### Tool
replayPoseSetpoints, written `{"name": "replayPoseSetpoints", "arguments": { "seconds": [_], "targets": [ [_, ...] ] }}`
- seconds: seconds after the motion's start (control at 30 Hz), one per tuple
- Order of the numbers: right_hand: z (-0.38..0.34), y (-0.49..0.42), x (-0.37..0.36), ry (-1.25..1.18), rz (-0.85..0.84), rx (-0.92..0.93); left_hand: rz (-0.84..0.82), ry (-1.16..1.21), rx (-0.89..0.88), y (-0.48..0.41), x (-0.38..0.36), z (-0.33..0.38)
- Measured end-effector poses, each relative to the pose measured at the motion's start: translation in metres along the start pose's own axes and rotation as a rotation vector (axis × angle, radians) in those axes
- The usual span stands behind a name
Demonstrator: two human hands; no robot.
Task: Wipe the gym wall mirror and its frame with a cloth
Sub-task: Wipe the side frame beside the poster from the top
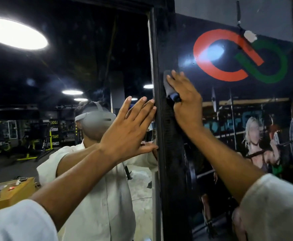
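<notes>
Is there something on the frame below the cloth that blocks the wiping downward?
Nothing visible does. The right hand presses the cloth on the black frame, which runs bare below it. The left hand lies flat on the mirror beside the frame, its fingertips at the inner edge only.

R hand (185, 100) presses cloth (170, 89) on frame (161, 119); L hand (130, 129) flat on mirror (72, 66).
</notes>
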State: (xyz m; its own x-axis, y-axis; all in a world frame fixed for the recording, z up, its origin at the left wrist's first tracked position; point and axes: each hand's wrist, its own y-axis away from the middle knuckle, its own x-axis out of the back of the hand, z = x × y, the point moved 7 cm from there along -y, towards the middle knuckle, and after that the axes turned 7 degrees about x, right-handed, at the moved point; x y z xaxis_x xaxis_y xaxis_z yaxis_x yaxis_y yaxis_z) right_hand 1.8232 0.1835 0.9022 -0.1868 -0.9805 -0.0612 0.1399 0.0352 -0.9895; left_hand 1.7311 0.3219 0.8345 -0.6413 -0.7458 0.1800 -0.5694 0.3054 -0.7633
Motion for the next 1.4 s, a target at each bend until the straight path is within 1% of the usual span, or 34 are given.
{"name": "replayPoseSetpoints", "arguments": {
  "seconds": [0.07,0.13,0.2,0.27,0.3,0.37,0.47,0.53,0.6,0.67,0.77,0.87,0.93,0.97,1.0,1.03,1.1,1.17,1.2,1.23,1.3,1.4],
  "targets": [
    [-0.006,0.058,0.0,-0.026,0.013,-0.051,0.002,-0.004,0.013,0.005,-0.002,0.004],
    [-0.017,0.132,0.006,-0.06,-0.018,-0.109,-0.007,-0.017,0.032,0.009,-0.004,0.007],
    [-0.028,0.203,0.016,-0.074,-0.104,-0.139,-0.025,-0.031,0.044,0.009,-0.006,0.009],
    [-0.032,0.24,0.027,-0.079,-0.21,-0.135,-0.038,-0.034,0.051,0.009,-0.006,0.009],
    [-0.029,0.238,0.032,-0.082,-0.214,-0.114,-0.041,-0.033,0.054,0.009,-0.005,0.009],
    [-0.026,0.204,0.037,-0.087,-0.145,-0.073,-0.044,-0.03,0.059,0.01,-0.005,0.008],
    [-0.025,0.113,0.036,-0.062,-0.009,0.008,-0.045,-0.007,0.071,0.01,-0.004,0.009],
    [-0.022,0.062,0.029,-0.024,0.025,0.041,-0.022,0.026,0.089,0.017,-0.003,0.013],
    [-0.023,0.043,0.014,0.038,-0.045,0.063,-0.006,0.054,0.093,0.032,-0.005,0.023],
    [-0.027,0.069,0.0,0.111,-0.116,0.093,0.008,0.085,0.1,0.052,-0.008,0.036],
    [-0.039,0.177,-0.01,0.123,-0.224,0.115,0.019,0.157,0.128,0.082,-0.011,0.053],
    [-0.056,0.294,-0.006,0.086,-0.409,0.094,-0.003,0.159,0.095,0.106,-0.017,0.071],
    [-0.064,0.336,0.0,0.094,-0.572,0.104,-0.019,0.161,0.101,0.112,-0.016,0.076],
    [-0.066,0.341,0.004,0.089,-0.613,0.127,-0.029,0.163,0.102,0.113,-0.016,0.078],
    [-0.066,0.334,0.009,0.074,-0.617,0.133,-0.038,0.162,0.102,0.114,-0.015,0.079],
    [-0.063,0.319,0.015,0.06,-0.572,0.116,-0.046,0.161,0.101,0.115,-0.015,0.08],
    [-0.055,0.267,0.027,0.04,-0.401,0.066,-0.055,0.16,0.102,0.116,-0.016,0.079],
    [-0.047,0.209,0.036,0.04,-0.226,0.07,-0.053,0.16,0.112,0.116,-0.016,0.079],
    [-0.043,0.188,0.035,0.042,-0.169,0.078,-0.049,0.166,0.114,0.116,-0.016,0.079],
    [-0.04,0.172,0.031,0.052,-0.152,0.088,-0.044,0.174,0.115,0.115,-0.015,0.079],
    [-0.038,0.17,0.015,0.088,-0.2,0.097,-0.039,0.201,0.126,0.118,-0.015,0.08],
    [-0.046,0.234,-0.005,0.143,-0.301,0.121,-0.052,0.233,0.158,0.14,-0.02,0.093]
  ]
}}
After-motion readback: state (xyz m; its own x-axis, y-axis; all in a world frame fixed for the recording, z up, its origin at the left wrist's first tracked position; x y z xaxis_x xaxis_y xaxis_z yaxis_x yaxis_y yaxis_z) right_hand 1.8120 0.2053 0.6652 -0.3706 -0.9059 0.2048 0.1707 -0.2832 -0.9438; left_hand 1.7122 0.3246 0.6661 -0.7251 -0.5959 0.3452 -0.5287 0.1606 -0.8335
